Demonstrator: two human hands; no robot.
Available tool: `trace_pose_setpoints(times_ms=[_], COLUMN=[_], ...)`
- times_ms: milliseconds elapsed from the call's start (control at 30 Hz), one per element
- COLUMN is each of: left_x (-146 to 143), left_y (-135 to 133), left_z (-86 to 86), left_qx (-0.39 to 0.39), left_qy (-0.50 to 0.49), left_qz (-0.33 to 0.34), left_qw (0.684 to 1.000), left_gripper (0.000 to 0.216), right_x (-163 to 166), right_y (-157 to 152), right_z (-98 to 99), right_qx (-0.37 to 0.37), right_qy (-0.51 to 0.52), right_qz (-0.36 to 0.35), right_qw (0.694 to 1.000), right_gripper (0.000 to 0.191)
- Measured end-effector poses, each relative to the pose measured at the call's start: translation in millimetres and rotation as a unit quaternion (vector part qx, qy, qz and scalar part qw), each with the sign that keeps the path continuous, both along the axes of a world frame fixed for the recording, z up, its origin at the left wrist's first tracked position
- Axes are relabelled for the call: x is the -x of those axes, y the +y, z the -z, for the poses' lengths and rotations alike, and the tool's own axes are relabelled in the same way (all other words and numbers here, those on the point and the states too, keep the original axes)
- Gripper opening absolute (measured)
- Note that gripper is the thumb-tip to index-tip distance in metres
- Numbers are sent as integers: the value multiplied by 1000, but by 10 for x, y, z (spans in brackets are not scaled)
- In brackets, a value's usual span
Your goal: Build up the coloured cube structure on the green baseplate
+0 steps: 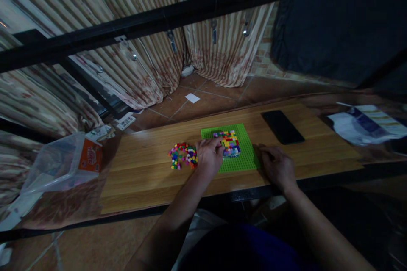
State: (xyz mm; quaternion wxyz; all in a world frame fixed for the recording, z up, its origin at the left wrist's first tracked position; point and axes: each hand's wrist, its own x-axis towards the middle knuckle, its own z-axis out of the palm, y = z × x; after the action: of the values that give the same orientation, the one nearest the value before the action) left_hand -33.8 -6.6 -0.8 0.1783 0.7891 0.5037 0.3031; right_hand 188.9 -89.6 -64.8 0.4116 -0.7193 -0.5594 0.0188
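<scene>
A green studded baseplate lies on a wooden board, with a block of small multicoloured bricks built up on it. My left hand reaches over the plate's left side, thumb and fingertips pinched together at the left edge of the built bricks. Whatever sits between those fingertips is too small to make out. Left of this hand is a loose heap of tiny coloured bricks, partly covered by it. My right hand rests with curled fingers beside the plate's right edge; its palm side is hidden.
A black phone lies on the wooden board to the right. At the left stands a clear plastic tub with an orange label. Crumpled packaging is at the far right. A dark metal bar crosses before the curtains.
</scene>
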Motion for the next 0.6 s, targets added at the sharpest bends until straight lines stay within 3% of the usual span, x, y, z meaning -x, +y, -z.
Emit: trace_pose_setpoints(times_ms=[400,600], left_x=[55,102], left_y=[-46,-115], left_z=[29,78], left_qx=[-35,-104], left_qy=[-19,55], left_qz=[19,55], left_qw=[999,992], left_gripper=[28,26], right_x=[-17,-11], right_y=[11,5], right_z=[50,34], right_qx=[-9,-11], right_qy=[-13,-9], right_qz=[6,0], right_qw=[1000,1000], right_gripper=[30,29])
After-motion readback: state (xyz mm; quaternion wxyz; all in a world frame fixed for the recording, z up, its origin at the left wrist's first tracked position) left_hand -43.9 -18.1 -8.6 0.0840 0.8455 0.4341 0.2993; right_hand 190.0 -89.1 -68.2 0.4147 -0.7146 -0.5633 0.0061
